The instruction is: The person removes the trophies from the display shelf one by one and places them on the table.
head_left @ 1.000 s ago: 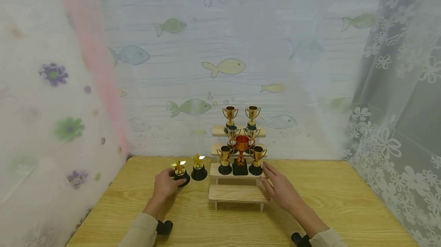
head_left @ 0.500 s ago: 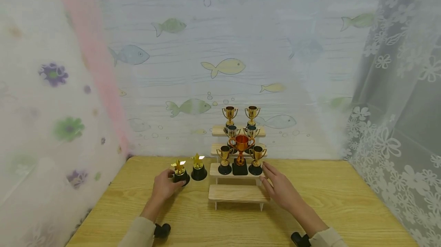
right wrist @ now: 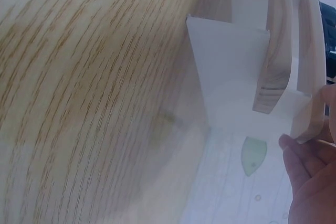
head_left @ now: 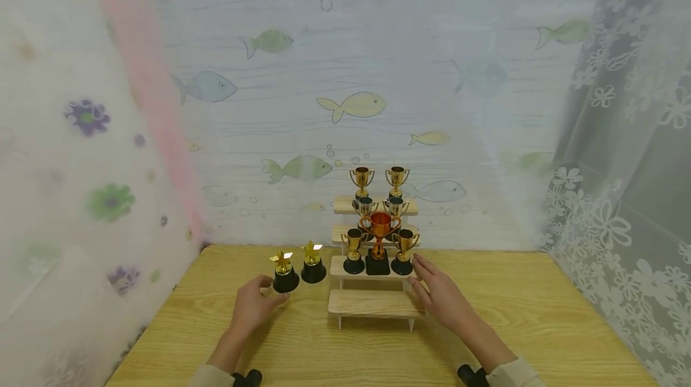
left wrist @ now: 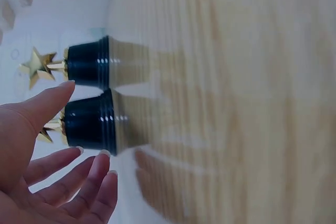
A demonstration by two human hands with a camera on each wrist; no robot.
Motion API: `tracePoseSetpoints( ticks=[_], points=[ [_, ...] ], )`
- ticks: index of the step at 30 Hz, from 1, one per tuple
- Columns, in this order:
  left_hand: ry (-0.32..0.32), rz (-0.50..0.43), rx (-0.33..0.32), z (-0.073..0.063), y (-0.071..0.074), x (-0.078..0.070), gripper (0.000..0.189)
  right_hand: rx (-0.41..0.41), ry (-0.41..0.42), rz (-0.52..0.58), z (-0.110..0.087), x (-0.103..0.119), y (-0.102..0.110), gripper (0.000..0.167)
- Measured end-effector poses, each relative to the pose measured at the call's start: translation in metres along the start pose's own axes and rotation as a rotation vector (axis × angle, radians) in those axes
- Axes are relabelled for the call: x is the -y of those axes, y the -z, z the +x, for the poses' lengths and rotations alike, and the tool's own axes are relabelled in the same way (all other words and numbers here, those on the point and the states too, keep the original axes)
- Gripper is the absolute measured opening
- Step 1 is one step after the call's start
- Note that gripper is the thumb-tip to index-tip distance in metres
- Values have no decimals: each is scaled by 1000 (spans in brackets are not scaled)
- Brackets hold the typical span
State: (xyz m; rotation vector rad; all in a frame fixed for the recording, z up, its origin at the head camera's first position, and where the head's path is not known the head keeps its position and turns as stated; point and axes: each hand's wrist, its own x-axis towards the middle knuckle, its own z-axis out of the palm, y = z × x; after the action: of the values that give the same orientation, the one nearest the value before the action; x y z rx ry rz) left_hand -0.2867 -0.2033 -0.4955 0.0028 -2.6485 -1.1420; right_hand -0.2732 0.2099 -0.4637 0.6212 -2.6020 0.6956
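Observation:
Two gold star trophies on black bases stand side by side on the table, left of a wooden tiered stand. My left hand is beside the nearer star trophy, thumb and fingers spread apart around its base. In the left wrist view a gap shows between the fingertips and this base; the farther star trophy is behind it. My right hand pinches the right end of a step, thumb at the front and fingers behind, close to a small gold cup trophy.
On the stand's upper steps are several cup trophies: gold ones at the top, silver ones below, and a larger orange-red cup in the centre. The lowest step is bare. A fish-patterned curtain hangs behind the table.
My left hand has let go of the nearer star trophy and drawn back a little toward me. That trophy stays where it was. The right hand keeps its place at the stand.

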Motion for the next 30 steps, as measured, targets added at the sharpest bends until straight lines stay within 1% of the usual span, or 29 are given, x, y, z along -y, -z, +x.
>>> tracePoseSetpoints(
  ticks=[4, 6, 12, 16, 20, 26, 30],
  points=[
    [-1, -57, 6, -6, 0, -8, 46, 2, -4, 0, 0, -1, -1, 51],
    [-15, -79, 9, -9, -1, -13, 41, 7, -9, 4, 0, -2, -1, 52],
    [-95, -66, -17, -13, -4, -31, 29, 8, -12, 9, 0, -3, -2, 52],
    [-141, -84, -21, -13, -8, -42, 24, 9, -15, 8, 1, -3, -2, 52],
    [-180, -121, -20, -12, -12, -50, 22, 18, -23, 15, 1, -1, -1, 52],
    [-269, -157, -43, -11, -21, -61, 20, 2, -6, 18, 1, 0, -1, 51],
    [-292, -166, -45, -10, -26, -68, 20, -7, 2, 13, 0, 0, -2, 50]
  ],
)
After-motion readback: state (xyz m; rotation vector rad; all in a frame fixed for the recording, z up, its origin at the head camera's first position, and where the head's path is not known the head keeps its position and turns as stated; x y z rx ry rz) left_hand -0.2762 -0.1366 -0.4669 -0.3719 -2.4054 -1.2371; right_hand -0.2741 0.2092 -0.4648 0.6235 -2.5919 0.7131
